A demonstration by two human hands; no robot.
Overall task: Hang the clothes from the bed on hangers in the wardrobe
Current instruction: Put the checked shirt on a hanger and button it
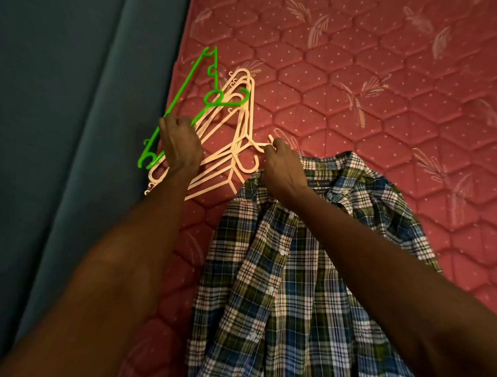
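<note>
1. Here, a plaid shirt (303, 276) lies spread on a pink quilted mattress (388, 80), collar end toward the top of the view, its buttoned front facing up and its lower part running out of the bottom edge.
2. Just beside the shirt's collar, up and to the left, a stack of cream plastic hangers (229, 147) lies on the mattress, their hooks pointing roughly toward the shirt.
3. A green hanger (188, 100) rests across the top and left side of the cream stack, its long bar slanting from upper right to lower left near the mattress edge.
4. The left hand (181, 145) is placed on the hangers, palm down, fingers curled around the bars where green and cream cross; it grips them, though exactly which bars the fingers enclose cannot be told.
5. The right hand (282, 167) sits over the shirt's collar, with its fingertips pinched on the hook end of one cream hanger at the right side of the stack.
6. Both forearms are bare and reach in from the bottom of the view, the right one crossing above the shirt.
7. To the left of the mattress runs a dark blue padded surface (59, 123), apart from the hangers and the shirt.
</note>
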